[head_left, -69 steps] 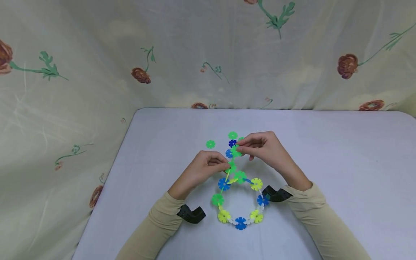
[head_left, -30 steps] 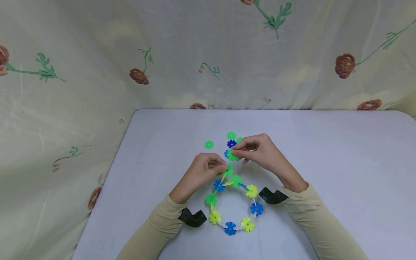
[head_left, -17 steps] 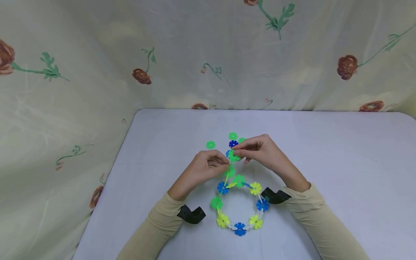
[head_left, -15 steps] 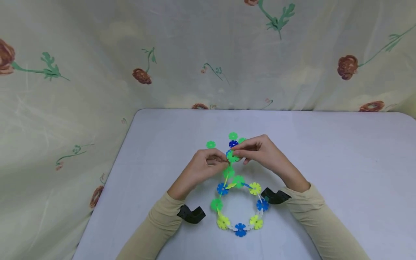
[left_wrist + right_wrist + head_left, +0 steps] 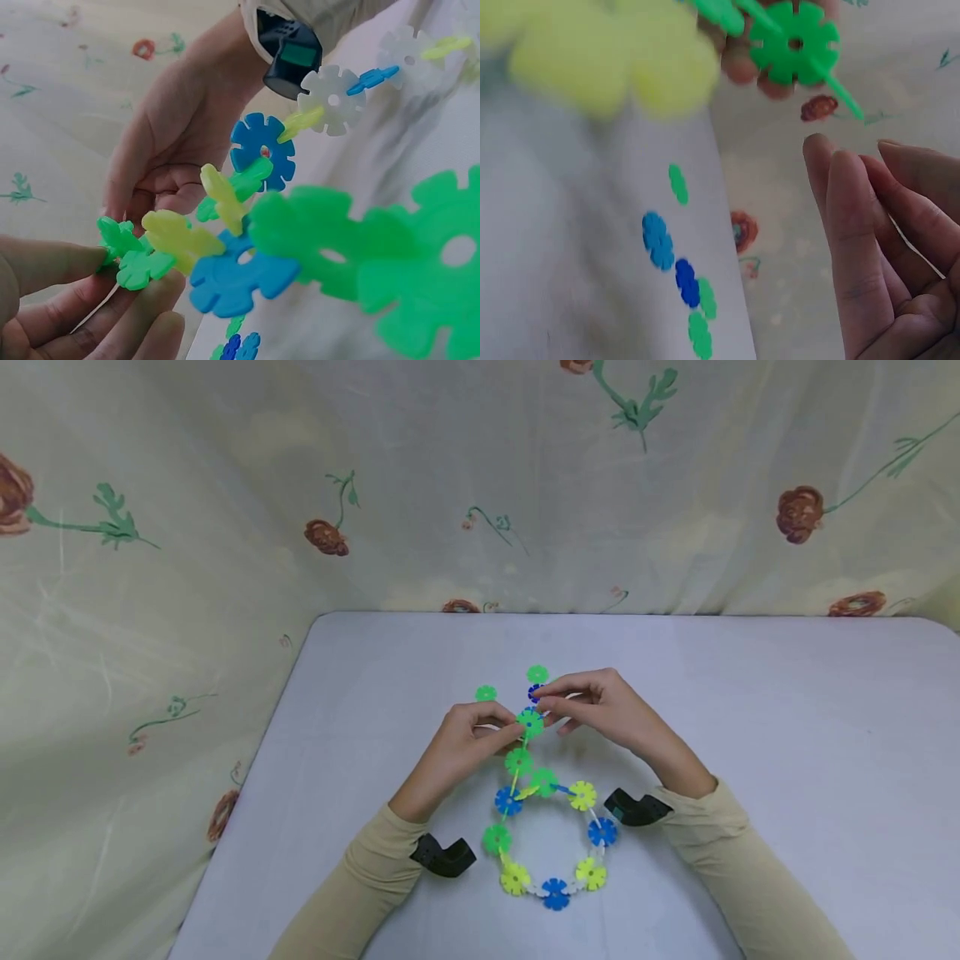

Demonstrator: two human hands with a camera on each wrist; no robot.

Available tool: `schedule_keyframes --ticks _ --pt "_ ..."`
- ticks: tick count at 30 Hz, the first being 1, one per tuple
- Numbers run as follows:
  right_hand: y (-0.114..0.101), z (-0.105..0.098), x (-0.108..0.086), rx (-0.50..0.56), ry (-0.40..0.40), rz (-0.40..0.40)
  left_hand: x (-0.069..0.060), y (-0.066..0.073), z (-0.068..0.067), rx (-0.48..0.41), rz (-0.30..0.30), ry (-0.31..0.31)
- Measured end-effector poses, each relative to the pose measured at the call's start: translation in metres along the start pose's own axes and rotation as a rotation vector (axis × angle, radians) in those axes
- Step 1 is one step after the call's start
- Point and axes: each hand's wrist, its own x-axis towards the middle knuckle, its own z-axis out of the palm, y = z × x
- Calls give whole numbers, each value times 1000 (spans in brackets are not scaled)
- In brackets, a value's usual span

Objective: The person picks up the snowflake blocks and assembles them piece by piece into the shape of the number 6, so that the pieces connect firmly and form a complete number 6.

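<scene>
A chain of plastic snowflake discs, green, blue, yellow and white, forms a ring (image 5: 555, 893) with a short upright tail. At the tail's top is a green disc (image 5: 529, 724), pinched between my left hand's (image 5: 468, 747) thumb and fingers. Close-up in the left wrist view, that grip is on a green disc (image 5: 142, 268), joined to yellow and blue discs. My right hand (image 5: 607, 703) is just right of the top disc. In the right wrist view, the right fingers (image 5: 847, 225) stand apart from the green disc (image 5: 795, 43), bent loosely with nothing between them.
Loose discs lie on the white table (image 5: 750, 735) beyond my hands: a green one (image 5: 486, 693), another green disc (image 5: 537, 674) and a dark blue disc (image 5: 688, 283). A lighter blue disc (image 5: 658, 240) lies near them. A flowered cloth (image 5: 420, 527) hangs behind the table.
My right hand has let go of the green disc at the tail's top. My left fingers have shifted up from the disc below onto it. The tail has moved slightly left.
</scene>
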Motion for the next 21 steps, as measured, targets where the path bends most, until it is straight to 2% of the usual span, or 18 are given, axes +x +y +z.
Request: schedule_keyframes --ticks 6,12,17,21 --pt "13 -9 8 -129 28 25 1 -1 0 6 -24 13" --pt "28 -6 22 -310 31 67 0 0 -3 15 -31 6" --pt "33 3 32 -459 20 39 0 0 -4 6 -18 1" --pt "36 9 37 -502 11 26 1 -1 -4 -2 -26 -6"
